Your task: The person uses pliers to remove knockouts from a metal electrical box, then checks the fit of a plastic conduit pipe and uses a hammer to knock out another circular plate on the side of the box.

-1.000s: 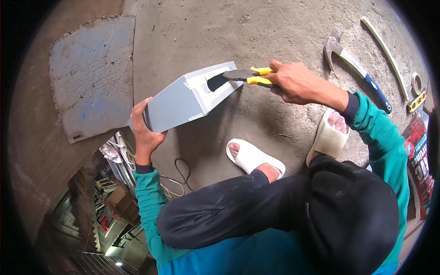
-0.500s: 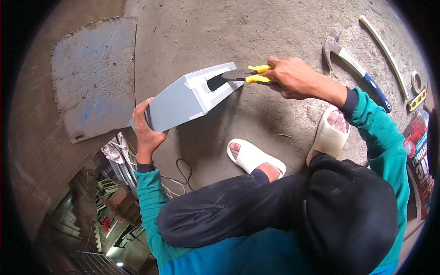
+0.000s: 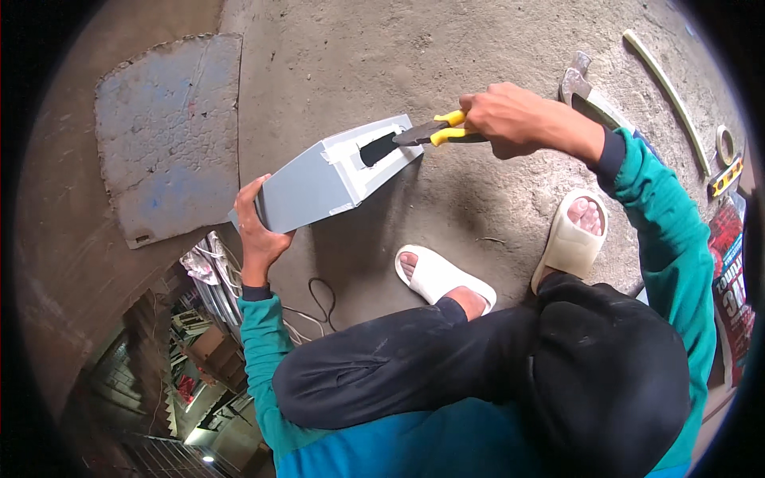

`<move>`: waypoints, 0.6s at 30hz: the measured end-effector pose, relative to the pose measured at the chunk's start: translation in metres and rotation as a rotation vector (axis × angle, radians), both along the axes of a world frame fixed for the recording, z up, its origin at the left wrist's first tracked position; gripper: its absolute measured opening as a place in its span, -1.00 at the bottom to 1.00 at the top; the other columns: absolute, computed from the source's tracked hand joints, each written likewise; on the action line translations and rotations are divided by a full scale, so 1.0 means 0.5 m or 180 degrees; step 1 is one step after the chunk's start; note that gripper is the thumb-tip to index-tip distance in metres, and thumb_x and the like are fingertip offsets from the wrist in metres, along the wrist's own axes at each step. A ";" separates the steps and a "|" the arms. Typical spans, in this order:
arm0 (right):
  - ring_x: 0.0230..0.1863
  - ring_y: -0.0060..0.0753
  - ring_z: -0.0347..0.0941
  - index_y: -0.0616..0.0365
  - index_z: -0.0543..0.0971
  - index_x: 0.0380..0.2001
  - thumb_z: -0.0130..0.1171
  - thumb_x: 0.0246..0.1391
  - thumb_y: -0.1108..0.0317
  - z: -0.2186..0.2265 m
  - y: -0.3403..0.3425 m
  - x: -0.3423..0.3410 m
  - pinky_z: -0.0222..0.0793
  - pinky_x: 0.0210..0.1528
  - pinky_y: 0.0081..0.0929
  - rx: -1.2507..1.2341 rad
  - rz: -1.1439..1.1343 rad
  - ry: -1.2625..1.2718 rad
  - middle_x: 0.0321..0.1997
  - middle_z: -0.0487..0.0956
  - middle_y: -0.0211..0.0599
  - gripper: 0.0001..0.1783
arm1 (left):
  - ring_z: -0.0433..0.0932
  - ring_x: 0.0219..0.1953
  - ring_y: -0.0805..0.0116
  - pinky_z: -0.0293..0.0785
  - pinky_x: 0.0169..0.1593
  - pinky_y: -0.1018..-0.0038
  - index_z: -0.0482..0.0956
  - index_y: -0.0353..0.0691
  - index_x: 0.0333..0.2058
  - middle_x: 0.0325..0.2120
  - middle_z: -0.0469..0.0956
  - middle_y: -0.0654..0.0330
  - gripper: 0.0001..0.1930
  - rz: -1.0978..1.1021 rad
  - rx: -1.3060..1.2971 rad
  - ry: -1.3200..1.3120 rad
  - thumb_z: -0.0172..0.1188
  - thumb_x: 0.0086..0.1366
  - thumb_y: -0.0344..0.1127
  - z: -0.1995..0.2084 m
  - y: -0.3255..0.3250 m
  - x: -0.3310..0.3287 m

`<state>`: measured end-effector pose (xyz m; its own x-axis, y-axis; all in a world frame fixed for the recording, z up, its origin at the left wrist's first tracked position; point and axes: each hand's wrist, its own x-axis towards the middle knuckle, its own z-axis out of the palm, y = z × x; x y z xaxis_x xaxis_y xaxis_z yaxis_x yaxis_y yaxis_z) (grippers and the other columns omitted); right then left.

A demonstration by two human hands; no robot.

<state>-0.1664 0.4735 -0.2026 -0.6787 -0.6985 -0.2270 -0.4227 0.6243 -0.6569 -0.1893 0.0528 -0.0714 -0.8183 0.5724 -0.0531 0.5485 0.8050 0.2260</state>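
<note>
A grey box-shaped piece (image 3: 311, 187) with angled sides is held up over the concrete floor. Its near-left end sits in the grip of my left hand (image 3: 259, 227), fingers and thumb wrapped around the edges. White strips edge a dark rectangular opening (image 3: 376, 150) in its face. In my right hand (image 3: 514, 119) is a pair of pliers (image 3: 450, 137) with yellow-and-black handles. The jaws reach the right end of that opening; whether they bite on the edge I cannot make out.
On the floor at right lie a hammer (image 3: 594, 99), partly behind my right sleeve, a pale curved strip (image 3: 668, 102), a tape roll (image 3: 724, 145) and a yellow level (image 3: 726, 177). A worn flat board (image 3: 171, 139) lies at left. Cables (image 3: 323, 307) run near my left knee.
My right hand has shifted slightly up and left with the pliers. The grey piece has tilted a little, and its opening looks longer, narrower.
</note>
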 end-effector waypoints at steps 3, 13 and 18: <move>-0.42 0.06 0.50 0.32 0.59 -0.44 0.17 -0.25 0.53 -0.003 0.015 0.002 0.44 -0.36 -0.13 -0.0197 0.0180 -0.0214 -0.29 0.50 -0.09 -0.81 | 0.42 0.10 0.03 0.24 0.22 0.19 0.30 -0.18 0.15 0.07 0.47 0.06 -0.17 0.0036 0.0007 -0.0021 0.45 -0.18 -0.42 0.001 0.001 0.003; -0.34 0.09 0.58 0.25 0.62 -0.44 0.22 -0.19 0.40 0.007 -0.013 -0.008 0.50 -0.29 -0.09 -0.0155 0.0133 -0.0271 -0.45 0.61 0.00 -0.81 | 0.42 0.10 0.02 0.25 0.23 0.20 0.32 -0.20 0.13 0.06 0.48 0.06 -0.20 0.0002 -0.0016 -0.0019 0.43 -0.18 -0.44 -0.001 0.006 0.002; -0.37 0.03 0.56 0.26 0.62 -0.46 0.21 -0.23 0.45 0.007 -0.017 -0.015 0.47 -0.31 -0.13 -0.0297 0.0253 -0.0858 -0.38 0.59 -0.07 -0.83 | 0.44 0.11 0.03 0.32 0.21 0.23 0.31 -0.20 0.14 0.07 0.46 0.02 -0.20 -0.0102 -0.0074 0.0021 0.43 -0.16 -0.46 0.004 0.008 0.006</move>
<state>-0.1738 0.4650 -0.1994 -0.5449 -0.7733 -0.3242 -0.2703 0.5279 -0.8051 -0.1861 0.0566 -0.0695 -0.7999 0.5970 -0.0614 0.5755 0.7920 0.2037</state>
